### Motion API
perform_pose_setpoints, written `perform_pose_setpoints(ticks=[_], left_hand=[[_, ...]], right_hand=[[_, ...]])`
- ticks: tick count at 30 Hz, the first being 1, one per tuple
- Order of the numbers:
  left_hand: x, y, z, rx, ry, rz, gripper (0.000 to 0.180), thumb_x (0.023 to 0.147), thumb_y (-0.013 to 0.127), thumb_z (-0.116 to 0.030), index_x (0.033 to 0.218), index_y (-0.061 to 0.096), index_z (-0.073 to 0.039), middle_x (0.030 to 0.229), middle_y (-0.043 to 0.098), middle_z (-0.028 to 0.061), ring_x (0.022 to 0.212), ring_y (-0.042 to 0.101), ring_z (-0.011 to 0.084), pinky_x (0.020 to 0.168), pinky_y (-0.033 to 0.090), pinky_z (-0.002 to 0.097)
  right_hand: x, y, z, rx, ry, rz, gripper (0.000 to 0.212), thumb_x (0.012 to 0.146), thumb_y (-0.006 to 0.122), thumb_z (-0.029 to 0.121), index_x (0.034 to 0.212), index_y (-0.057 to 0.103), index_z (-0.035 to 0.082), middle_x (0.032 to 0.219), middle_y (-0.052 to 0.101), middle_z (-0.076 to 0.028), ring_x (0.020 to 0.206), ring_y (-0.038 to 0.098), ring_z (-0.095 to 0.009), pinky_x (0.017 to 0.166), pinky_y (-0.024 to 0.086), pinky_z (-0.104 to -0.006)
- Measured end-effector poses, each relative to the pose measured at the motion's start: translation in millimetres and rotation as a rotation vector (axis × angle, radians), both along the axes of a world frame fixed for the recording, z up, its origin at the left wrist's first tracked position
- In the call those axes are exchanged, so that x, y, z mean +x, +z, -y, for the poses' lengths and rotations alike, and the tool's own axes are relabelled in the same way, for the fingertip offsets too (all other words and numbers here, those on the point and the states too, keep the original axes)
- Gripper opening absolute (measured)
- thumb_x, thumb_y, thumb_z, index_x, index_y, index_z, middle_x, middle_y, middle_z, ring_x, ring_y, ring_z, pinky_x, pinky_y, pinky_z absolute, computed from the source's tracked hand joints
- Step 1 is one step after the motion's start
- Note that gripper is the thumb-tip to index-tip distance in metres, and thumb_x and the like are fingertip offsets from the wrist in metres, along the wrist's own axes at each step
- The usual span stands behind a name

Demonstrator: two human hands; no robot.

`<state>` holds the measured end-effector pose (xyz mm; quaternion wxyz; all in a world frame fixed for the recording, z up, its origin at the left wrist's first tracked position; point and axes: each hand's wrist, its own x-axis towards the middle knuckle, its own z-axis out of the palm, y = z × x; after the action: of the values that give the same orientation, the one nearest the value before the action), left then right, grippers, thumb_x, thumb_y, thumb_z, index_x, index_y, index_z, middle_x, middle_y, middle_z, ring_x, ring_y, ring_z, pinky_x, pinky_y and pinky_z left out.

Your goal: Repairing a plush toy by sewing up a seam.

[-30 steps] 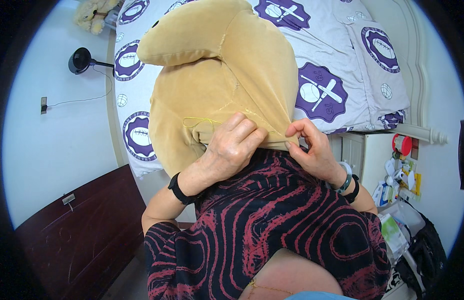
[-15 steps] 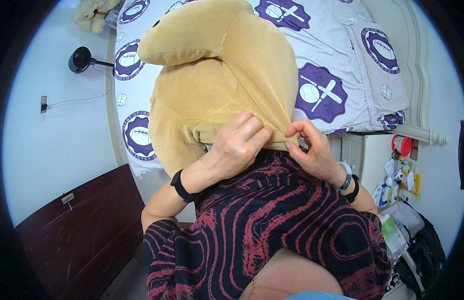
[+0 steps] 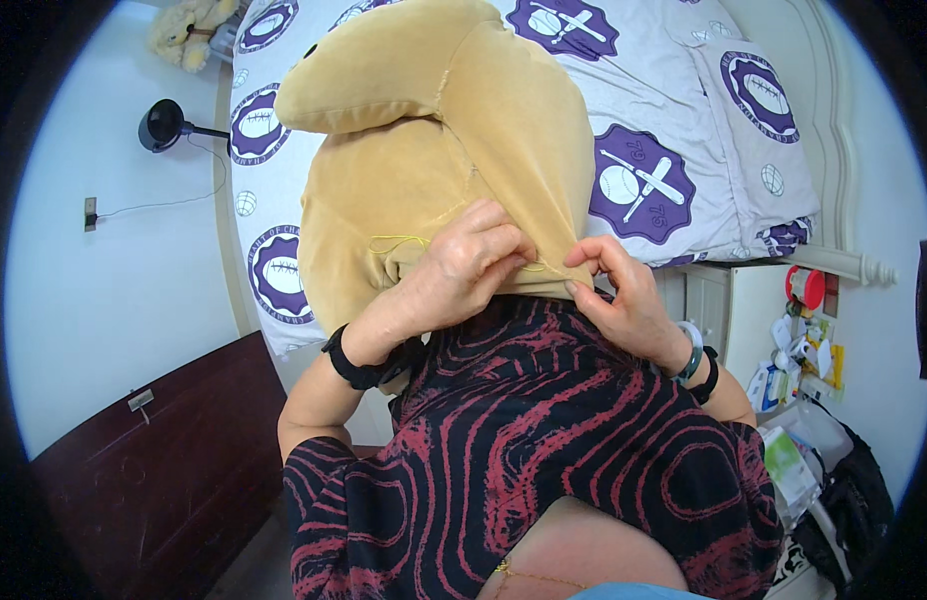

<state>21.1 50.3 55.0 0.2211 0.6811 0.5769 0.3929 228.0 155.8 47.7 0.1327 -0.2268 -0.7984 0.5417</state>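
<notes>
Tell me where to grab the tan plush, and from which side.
Probably the rounded lobe at the upper left of the tan plush, from the left: it juts out over a deep crease, leaving an edge to grip, away from the left hand and right hand.

Pale wall (image 3: 104, 290), patterned bed (image 3: 719, 195), white cabinet (image 3: 754, 305)

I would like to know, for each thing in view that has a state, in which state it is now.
Tan plush toy: creased, one corner pinched.
Left hand: curled closed; whatever is inside is hidden.
Right hand: thumb and finger closed on that corner.
Yellow thread: loose, partly looped on the toy.
Patterned bedding: spread out, wrinkled.
Black round-headed device: corded; on or off unclear.
</notes>
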Motion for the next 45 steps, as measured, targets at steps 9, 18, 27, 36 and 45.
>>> perform_pose_setpoints(ticks=[9, 18, 27, 36, 45], left_hand=[[-6, -3, -6, -0.198, -0.051, 0.098, 0.005, 0.078, 0.065, -0.002, 0.083, 0.063, -0.003, 0.081, 0.056, 0.0115, 0.081, 0.057, 0.0280, 0.070, 0.045, 0.0355], [-11, -12, -9, -0.340, -0.115, 0.273, 0.008, 0.085, 0.064, -0.010, 0.084, 0.064, -0.002, 0.078, 0.058, 0.0042, 0.076, 0.056, 0.0169, 0.068, 0.044, 0.0290], [-12, -21, -10, -0.369, -0.163, 0.345, 0.007, 0.083, 0.064, -0.009, 0.086, 0.066, -0.003, 0.080, 0.056, 0.0054, 0.075, 0.055, 0.0160, 0.066, 0.044, 0.0285], [-8, -16, -10, -0.444, -0.165, 0.396, 0.005, 0.083, 0.063, -0.006, 0.087, 0.066, -0.003, 0.081, 0.055, 0.0049, 0.075, 0.055, 0.0152, 0.065, 0.043, 0.0277], [-11, -21, -8, -0.416, -0.157, 0.366, 0.005, 0.083, 0.064, -0.007, 0.086, 0.066, -0.004, 0.080, 0.055, 0.0050, 0.075, 0.055, 0.0157, 0.065, 0.043, 0.0280]], right_hand=[[1, -11, 0, 0.087, -0.003, -0.054, 0.017, 0.083, 0.063, 0.003, 0.099, 0.057, 0.002, 0.081, 0.057, -0.010, 0.063, 0.054, -0.017, 0.058, 0.045, -0.0297], [3, -13, 1, 0.029, -0.019, -0.049, 0.012, 0.085, 0.063, 0.006, 0.095, 0.057, 0.002, 0.078, 0.055, -0.009, 0.061, 0.053, -0.017, 0.057, 0.043, -0.0296], [2, -16, 1, -0.002, -0.004, -0.023, 0.012, 0.087, 0.062, 0.009, 0.095, 0.057, 0.003, 0.076, 0.055, -0.007, 0.062, 0.051, -0.016, 0.056, 0.041, -0.0297], [3, -19, 1, 0.025, 0.015, -0.052, 0.011, 0.087, 0.061, 0.010, 0.096, 0.057, 0.004, 0.075, 0.053, -0.007, 0.065, 0.050, -0.017, 0.059, 0.041, -0.0304], [3, -21, 2, 0.015, 0.044, -0.086, 0.011, 0.088, 0.060, 0.009, 0.097, 0.055, 0.003, 0.076, 0.054, -0.007, 0.063, 0.050, -0.016, 0.057, 0.040, -0.0291]])
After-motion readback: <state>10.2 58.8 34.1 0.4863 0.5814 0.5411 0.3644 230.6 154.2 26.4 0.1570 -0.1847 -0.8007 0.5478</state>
